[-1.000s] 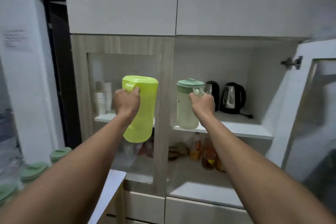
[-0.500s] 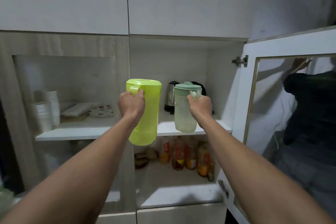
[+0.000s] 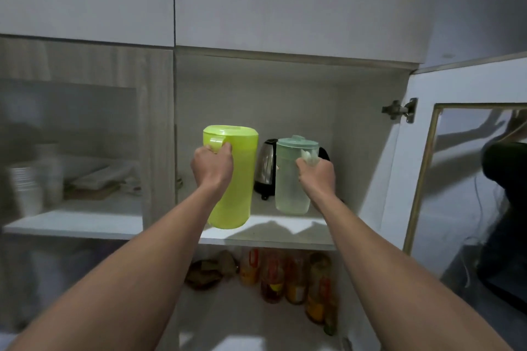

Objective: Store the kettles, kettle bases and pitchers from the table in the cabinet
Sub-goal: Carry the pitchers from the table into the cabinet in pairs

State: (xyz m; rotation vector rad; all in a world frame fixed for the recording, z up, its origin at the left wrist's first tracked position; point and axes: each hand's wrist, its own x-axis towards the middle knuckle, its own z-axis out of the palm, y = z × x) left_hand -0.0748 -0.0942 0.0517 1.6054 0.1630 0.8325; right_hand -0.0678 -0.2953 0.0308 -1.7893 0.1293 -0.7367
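Note:
My left hand (image 3: 212,167) grips the handle of a lime green pitcher (image 3: 236,179), held upright at the front edge of the open cabinet's white shelf (image 3: 271,232). My right hand (image 3: 316,175) holds a clear pitcher with a pale green lid (image 3: 292,177) by its handle; its base is at the shelf surface, and whether it rests there I cannot tell. Behind them on the shelf stands a steel kettle (image 3: 265,168). A black kettle (image 3: 323,152) is mostly hidden behind the clear pitcher.
The open cabinet door (image 3: 413,168) with a glass pane swings out to the right. The left compartment behind a shut glass door (image 3: 71,151) holds stacked cups and trays. Several bottles (image 3: 296,276) stand on the lower shelf.
Both pitchers have moved forward into the open compartment and now stand over the shelf. The view has come closer and shifted right.

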